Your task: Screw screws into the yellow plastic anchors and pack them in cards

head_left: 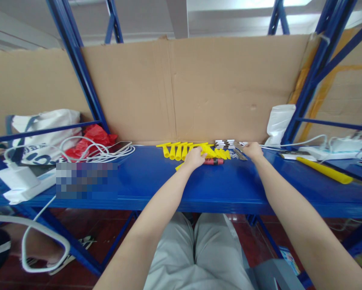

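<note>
My left hand [195, 158] is closed around a yellow plastic piece [178, 166], whose end sticks out left of the wrist. Behind it stands a row of yellow funnel-shaped tubes [178, 152], with flatter yellow pieces [222, 154] to the right. A red and black cylindrical tool [214, 161] lies just right of that hand. My right hand [253, 151] has its fingers pinched together by some thin metal strips [240, 153]; what they hold is too small to make out. Small silvery bits [234, 154] and a stack of black-and-white pieces [224, 143] lie between the hands.
The blue shelf [138, 181] is backed by a cardboard sheet [217, 88]. On the left are a white cloth bag [44, 129], a red plastic bag [92, 139], coiled white cables [120, 153] and a power strip [32, 187]. A long yellow tube [325, 170] and white pouch [280, 123] are right.
</note>
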